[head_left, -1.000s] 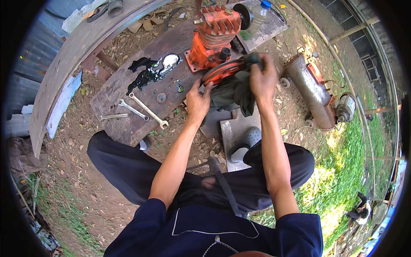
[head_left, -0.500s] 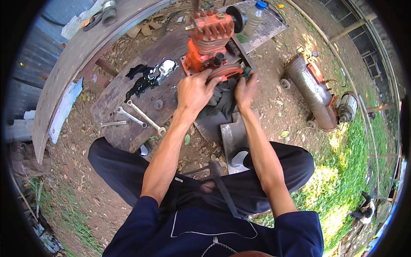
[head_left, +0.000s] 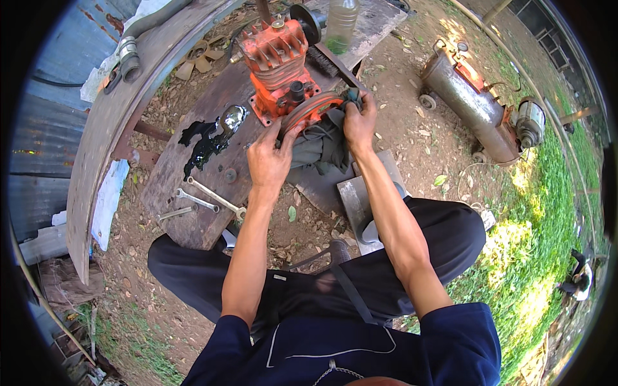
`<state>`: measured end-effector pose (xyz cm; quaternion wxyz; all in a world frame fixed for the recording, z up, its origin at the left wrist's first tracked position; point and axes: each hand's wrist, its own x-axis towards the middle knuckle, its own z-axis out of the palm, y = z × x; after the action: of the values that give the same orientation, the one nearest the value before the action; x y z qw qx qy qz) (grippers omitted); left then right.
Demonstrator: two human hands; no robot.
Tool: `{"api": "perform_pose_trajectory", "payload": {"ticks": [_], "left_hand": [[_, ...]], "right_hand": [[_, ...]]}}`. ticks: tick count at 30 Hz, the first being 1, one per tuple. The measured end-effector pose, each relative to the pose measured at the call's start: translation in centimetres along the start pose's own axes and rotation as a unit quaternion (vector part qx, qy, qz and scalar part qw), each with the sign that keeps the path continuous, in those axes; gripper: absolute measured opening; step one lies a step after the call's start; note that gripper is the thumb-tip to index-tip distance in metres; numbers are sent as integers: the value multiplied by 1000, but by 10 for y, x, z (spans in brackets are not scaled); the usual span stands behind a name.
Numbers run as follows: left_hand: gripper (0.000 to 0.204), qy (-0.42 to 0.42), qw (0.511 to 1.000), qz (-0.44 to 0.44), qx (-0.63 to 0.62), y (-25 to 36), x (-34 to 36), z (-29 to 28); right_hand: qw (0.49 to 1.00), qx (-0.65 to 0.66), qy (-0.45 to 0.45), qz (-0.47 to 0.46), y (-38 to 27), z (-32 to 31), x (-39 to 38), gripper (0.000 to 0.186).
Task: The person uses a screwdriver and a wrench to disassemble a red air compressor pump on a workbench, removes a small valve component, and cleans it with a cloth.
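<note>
My left hand (head_left: pixel 270 161) grips the left rim of a red pulley wheel (head_left: pixel 309 112), held in front of the red compressor pump (head_left: pixel 275 59) on a worn wooden board. My right hand (head_left: pixel 358 125) pinches dark cloth (head_left: pixel 322 143) at the wheel's right side, and more of that cloth hangs bunched underneath. A dark, glossy oil puddle (head_left: pixel 201 143) lies left of the pump. Several wrenches (head_left: pixel 215 206) and a small washer (head_left: pixel 230 175) rest nearer me on the board. A long brush (head_left: pixel 322 61) lies to the right of the pump.
A rusty tank with a motor (head_left: pixel 470 109) lies on the dirt at right. A plastic bottle (head_left: pixel 341 29) stands behind the pump. A curved plank (head_left: pixel 90 193) and corrugated sheeting (head_left: pixel 45 135) border the left. Metal plates (head_left: pixel 357 202) lie by my feet.
My head view has shifted, moving the pump leftward in the picture. My right hand has come inward toward the pump, and my left hand has changed its hold along the wheel's rim.
</note>
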<state>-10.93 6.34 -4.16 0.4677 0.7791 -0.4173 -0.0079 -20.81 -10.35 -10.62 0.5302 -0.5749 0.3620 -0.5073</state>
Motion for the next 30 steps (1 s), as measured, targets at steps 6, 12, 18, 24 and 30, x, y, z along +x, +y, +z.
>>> {"api": "perform_pose_trajectory", "payload": {"ticks": [6, 12, 18, 24, 30], "left_hand": [[40, 13, 999, 42, 27, -12, 3, 2], [41, 21, 999, 46, 17, -10, 5, 4], [40, 8, 999, 31, 21, -11, 2, 2], [27, -12, 1000, 15, 11, -11, -1, 0], [19, -14, 997, 71, 11, -38, -5, 3]], "right_hand": [[960, -227, -14, -166, -49, 4, -10, 17], [967, -182, -37, -173, -53, 8, -12, 19], [941, -197, -40, -271, -57, 14, -18, 25], [851, -327, -135, -387, -83, 35, -34, 22], [803, -366, -214, -419, -80, 49, -67, 13]]}}
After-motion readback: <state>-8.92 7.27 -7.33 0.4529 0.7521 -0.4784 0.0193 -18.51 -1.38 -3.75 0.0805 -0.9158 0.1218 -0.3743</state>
